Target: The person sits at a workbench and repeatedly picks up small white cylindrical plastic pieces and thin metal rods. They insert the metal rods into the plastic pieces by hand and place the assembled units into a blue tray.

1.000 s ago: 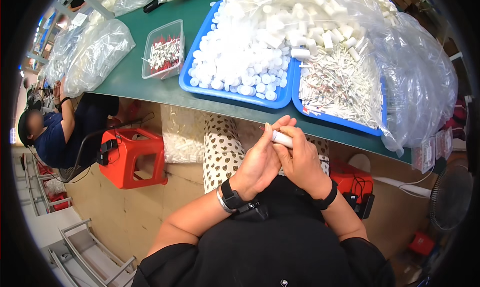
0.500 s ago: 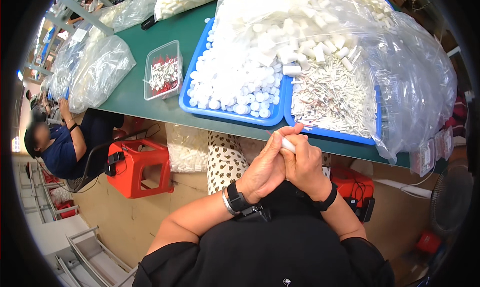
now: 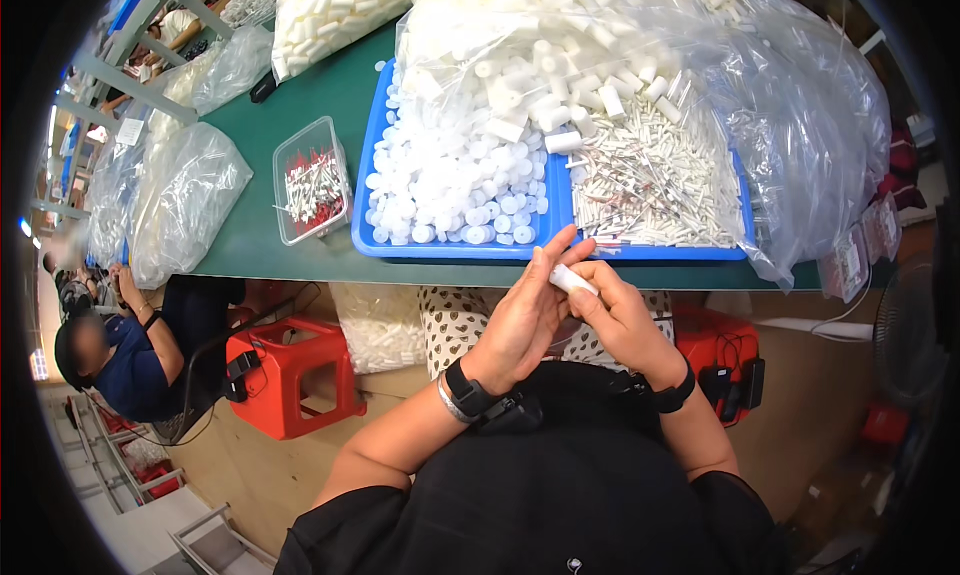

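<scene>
My right hand point(image 3: 630, 320) pinches a white cylinder point(image 3: 574, 279). My left hand point(image 3: 520, 325) is spread just beside it (whether they touch, I can't tell).

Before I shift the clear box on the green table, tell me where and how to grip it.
I'd pinch the clear box by its left rim, coming from the left: green table shows there, while the blue tray stands close on its right. It's open-topped and holds loose parts, so it likely wants lifting level.

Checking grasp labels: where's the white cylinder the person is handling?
Head view, right of centre: the white cylinder is held in the right hand, beside the left hand.
</scene>
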`<state>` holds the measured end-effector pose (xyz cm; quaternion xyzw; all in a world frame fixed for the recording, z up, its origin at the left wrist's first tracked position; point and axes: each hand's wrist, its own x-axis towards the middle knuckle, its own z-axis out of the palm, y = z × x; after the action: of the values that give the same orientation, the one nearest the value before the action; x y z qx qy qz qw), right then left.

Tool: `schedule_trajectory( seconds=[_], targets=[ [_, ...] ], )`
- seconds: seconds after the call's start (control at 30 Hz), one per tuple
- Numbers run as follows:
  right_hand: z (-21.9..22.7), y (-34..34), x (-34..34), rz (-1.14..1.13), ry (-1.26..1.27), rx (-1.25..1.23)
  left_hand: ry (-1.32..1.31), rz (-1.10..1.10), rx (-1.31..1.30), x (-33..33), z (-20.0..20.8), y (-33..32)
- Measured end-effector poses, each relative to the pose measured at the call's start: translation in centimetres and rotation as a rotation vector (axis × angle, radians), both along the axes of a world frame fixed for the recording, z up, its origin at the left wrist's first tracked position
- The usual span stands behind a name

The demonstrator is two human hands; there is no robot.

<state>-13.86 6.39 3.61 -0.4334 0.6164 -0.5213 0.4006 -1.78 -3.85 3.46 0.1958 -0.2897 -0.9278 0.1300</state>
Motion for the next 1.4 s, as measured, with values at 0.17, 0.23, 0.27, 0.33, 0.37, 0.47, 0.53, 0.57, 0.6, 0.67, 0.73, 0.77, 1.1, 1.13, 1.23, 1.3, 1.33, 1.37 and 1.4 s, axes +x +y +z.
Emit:
schedule_trajectory(
  seconds=[0.17, 0.23, 0.27, 0.33, 0.37, 0.47, 0.53, 0.57, 0.6, 0.67, 0.73, 0.77, 1.1, 1.13, 1.23, 1.3, 1.33, 1.37, 1.4],
  targets=[
    [-1.0, 0.5, 0.6, 0.039, -0.446, 0.11, 0.003, -0.024, 0.015, 0.5, -0.4, 0.1],
    [-0.9, 0.3, 0.5, 0.062, -0.412, 0.102, 0.008, -0.061, 0.006, 0.8, -0.7, 0.0],
    [-0.5, 0.2, 0.7, 0.061, -0.339, 0.105, 0.009, -0.077, 0.002, 1.1, -1.0, 0.1],
    [-0.7, 0.3, 1.9, -0.036, -0.113, -0.063, -0.03, -0.048, 0.001, 1.4, -1.2, 0.8],
    [-0.7, 0.3, 2.2, -0.079, 0.007, -0.144, -0.01, -0.017, -0.009, 1.2, -1.0, 1.2],
    [-1.7, 0.0, 2.2, -0.093, -0.083, -0.144, 0.033, 0.018, 0.011, 0.9, -1.1, 1.6],
    [-2.3, 0.3, 1.3, -0.014, -0.335, -0.025, 0.026, 0.034, 0.067, 0.7, -0.6, 1.7],
    [-2.4, 0.4, 0.7, 0.047, -0.5, 0.062, 0.032, 0.073, 0.064, 0.4, -0.5, 1.9],
    [-2.2, 0.5, 0.3, 0.058, -0.569, 0.103, 0.052, 0.069, 0.075, 0.2, -0.4, 1.9],
    [-1.1, 0.4, -0.2, 0.086, -0.708, 0.191, 0.09, 0.067, 0.094, 0.4, -0.5, 1.8],
    [-0.9, 0.3, -0.3, 0.106, -0.806, 0.223, 0.042, 0.088, 0.017, 0.2, -0.5, 1.8],
    [-1.2, 0.3, -0.2, 0.12, -0.872, 0.232, 0.026, 0.097, -0.048, 0.1, -1.0, 1.8],
    [-6.9, 2.4, 2.1, 0.206, 0.571, 0.098, -0.308, 0.09, 0.125, 2.8, -6.5, 4.8],
    [-7.6, 2.6, 2.0, 0.255, 0.622, 0.151, -0.378, 0.019, 0.252, 3.4, -8.0, 4.8],
    [-10.2, 2.8, 0.2, 0.379, 0.615, 0.267, -0.572, -0.086, 0.549, 4.3, -12.0, 5.0],
    [-12.1, 2.4, -1.2, 0.339, 0.646, 0.326, -0.582, 0.005, 0.58, 4.4, -12.0, 4.6],
    [-12.4, 2.2, -1.7, 0.286, 0.599, 0.432, -0.589, 0.05, 0.594, 4.5, -12.0, 4.2],
    [-13.1, 1.7, -2.2, 0.248, 0.627, 0.487, -0.554, 0.085, 0.605, 4.6, -12.0, 3.9],
    [-14.0, 1.5, -2.5, 0.208, 0.654, 0.542, -0.56, 0.095, 0.584, 4.7, -12.0, 3.7]
  ],
)
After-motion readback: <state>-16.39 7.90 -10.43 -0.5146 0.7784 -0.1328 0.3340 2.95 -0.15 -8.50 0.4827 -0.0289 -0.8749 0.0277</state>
